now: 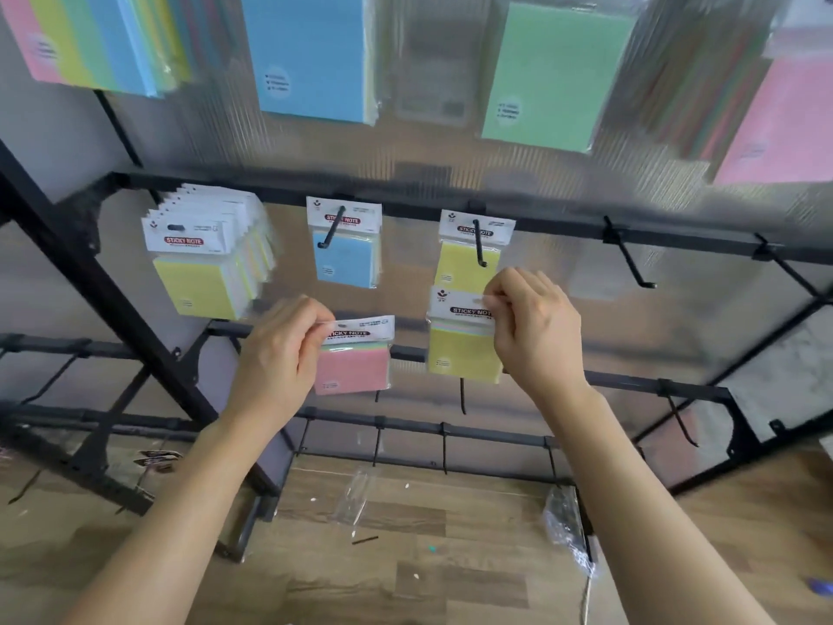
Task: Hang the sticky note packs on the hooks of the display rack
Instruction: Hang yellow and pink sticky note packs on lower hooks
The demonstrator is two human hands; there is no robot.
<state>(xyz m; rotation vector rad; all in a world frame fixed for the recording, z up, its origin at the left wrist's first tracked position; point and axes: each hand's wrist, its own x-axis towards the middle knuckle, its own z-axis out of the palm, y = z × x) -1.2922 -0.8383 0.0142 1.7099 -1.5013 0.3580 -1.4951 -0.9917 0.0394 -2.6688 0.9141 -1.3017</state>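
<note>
My left hand (281, 349) pinches the white header card of a pink sticky note pack (354, 365), held below the blue pack (346, 259) that hangs on the middle hook (331, 234). My right hand (532, 327) pinches the header of a yellow pack (459, 354), just under the tip of the hook (480, 245) that carries another yellow pack (459, 263). A thick bunch of packs (203, 254) hangs on the left hook. All hooks sit on the black rack bar (405, 200).
Empty black hooks (631, 259) jut from the bar to the right, and more from lower bars (622, 381). Large note packs (311, 56) hang above. Plastic wrappers (356, 493) and scraps lie on the wooden floor below.
</note>
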